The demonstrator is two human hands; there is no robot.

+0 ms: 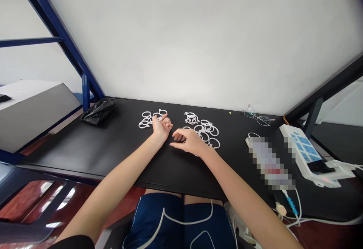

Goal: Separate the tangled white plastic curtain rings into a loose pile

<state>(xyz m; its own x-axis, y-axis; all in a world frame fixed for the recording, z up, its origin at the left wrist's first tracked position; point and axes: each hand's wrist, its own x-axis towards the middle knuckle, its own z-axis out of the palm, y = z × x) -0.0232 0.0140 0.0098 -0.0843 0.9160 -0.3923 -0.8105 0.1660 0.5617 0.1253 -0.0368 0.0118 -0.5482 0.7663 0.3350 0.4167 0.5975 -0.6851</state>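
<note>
Two heaps of white plastic rings lie on a black table [85, 147]. My left hand [162, 125] is palm up at the edge of the left heap [146, 119], fingers curled, with a white ring pinched at its fingertips. My right hand [188, 140] rests palm down beside the right heap [206, 129], its fingers spread loosely on the table, touching the nearest rings.
A black plastic bag [98, 111] sits at the back left. Eyeglasses [258, 116] lie at the back right. A white power strip [307, 152], a blurred flat object [269, 162] and cables [295, 207] occupy the right side. A white wall stands behind.
</note>
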